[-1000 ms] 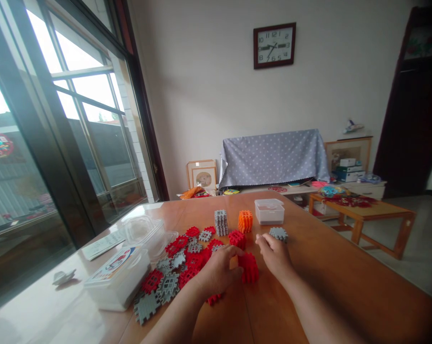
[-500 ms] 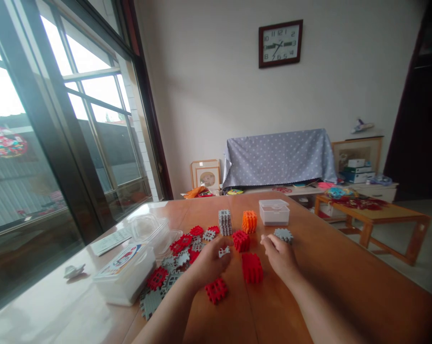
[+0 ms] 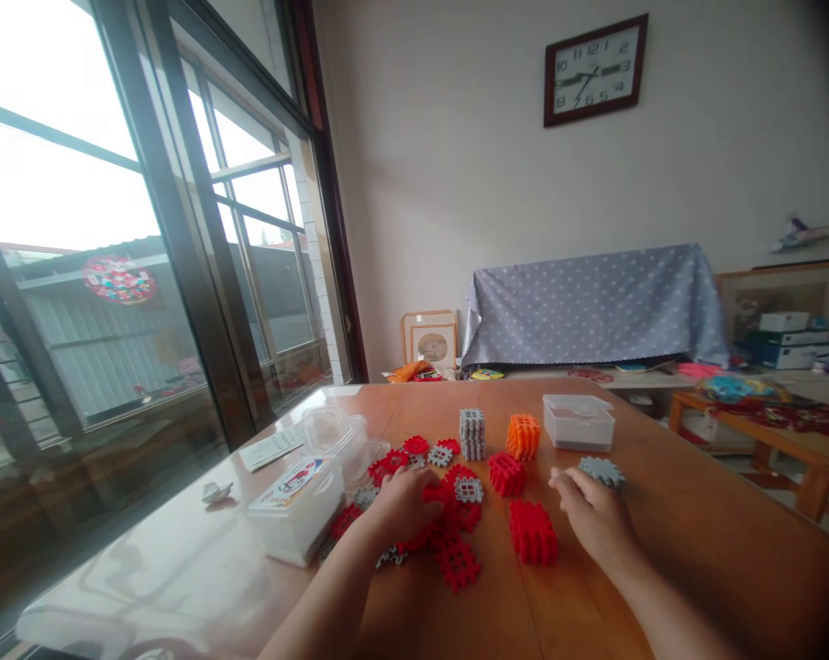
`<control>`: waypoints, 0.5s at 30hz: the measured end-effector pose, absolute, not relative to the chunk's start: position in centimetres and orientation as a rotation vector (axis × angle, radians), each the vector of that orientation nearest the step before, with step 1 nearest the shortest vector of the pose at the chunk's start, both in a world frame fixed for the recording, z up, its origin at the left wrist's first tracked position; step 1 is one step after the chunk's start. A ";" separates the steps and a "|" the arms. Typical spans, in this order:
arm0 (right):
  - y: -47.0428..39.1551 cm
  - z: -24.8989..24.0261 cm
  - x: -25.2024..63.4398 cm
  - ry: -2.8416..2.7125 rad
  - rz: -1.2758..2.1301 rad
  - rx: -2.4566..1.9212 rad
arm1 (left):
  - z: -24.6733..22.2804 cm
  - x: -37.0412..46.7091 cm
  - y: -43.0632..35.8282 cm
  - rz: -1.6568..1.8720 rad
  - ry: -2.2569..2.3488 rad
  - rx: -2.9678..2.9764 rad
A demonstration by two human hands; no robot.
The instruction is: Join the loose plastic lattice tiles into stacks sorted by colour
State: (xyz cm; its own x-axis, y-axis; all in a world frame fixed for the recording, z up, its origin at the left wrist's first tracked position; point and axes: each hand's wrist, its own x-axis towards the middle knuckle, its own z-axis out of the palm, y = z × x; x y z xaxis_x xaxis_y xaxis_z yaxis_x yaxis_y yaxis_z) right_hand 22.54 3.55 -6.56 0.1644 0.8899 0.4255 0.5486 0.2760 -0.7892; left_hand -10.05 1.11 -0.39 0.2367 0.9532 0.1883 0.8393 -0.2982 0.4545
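Single head cam, worn on the person, eye height at the near side of the table (image 3: 497, 610), looking forward and slightly down. Wide shot. Forearms (image 3: 328, 591) enter from the bottom edge; left hand (image 3: 406, 504) and right hand (image 3: 589, 509) sit low in frame, close to the lens. Tabletop runs away to the draped cloth (image 3: 593, 307) and wall (image 3: 442, 183), well back. Window (image 3: 122, 357) fills the left side; wall clock (image 3: 597, 71) up top right, looks tilted.

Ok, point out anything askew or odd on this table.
Red and grey tiles lie jumbled around the left hand, unlike the neat stacks. A crumpled-looking pale scrap sits alone left of the labelled box.
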 end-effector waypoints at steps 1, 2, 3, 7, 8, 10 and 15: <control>3.6 -6.7 22.6 -1.513 0.416 -1.402 | -0.6 -9.7 1.0 0.589 1.694 2.290; 3.6 -6.8 22.7 -1.517 0.418 -1.407 | -0.8 -9.4 1.1 0.556 1.720 2.322; 3.6 -6.8 22.7 -1.518 0.420 -1.410 | -1.0 -9.2 1.1 0.537 1.753 2.345; 3.7 -7.1 22.9 -1.527 0.435 -1.414 | -1.3 -8.9 1.9 0.483 1.842 2.376; 3.8 -7.1 22.9 -1.528 0.440 -1.416 | -1.3 -8.9 2.1 0.473 1.847 2.376; 3.8 -7.0 22.9 -1.523 0.451 -1.424 | -1.2 -9.1 2.4 0.465 1.843 2.365; 3.5 -6.8 22.7 -1.511 0.457 -1.413 | -1.0 -9.0 2.8 0.494 1.851 2.344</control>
State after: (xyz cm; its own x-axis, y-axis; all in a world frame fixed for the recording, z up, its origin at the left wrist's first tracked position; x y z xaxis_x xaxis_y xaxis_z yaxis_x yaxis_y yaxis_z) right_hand 22.70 3.45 -6.76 0.1555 0.9077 0.3898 0.5391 0.2527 -0.8034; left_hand -9.03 2.80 -1.01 0.2017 0.9624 0.1821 0.9252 -0.2482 0.2872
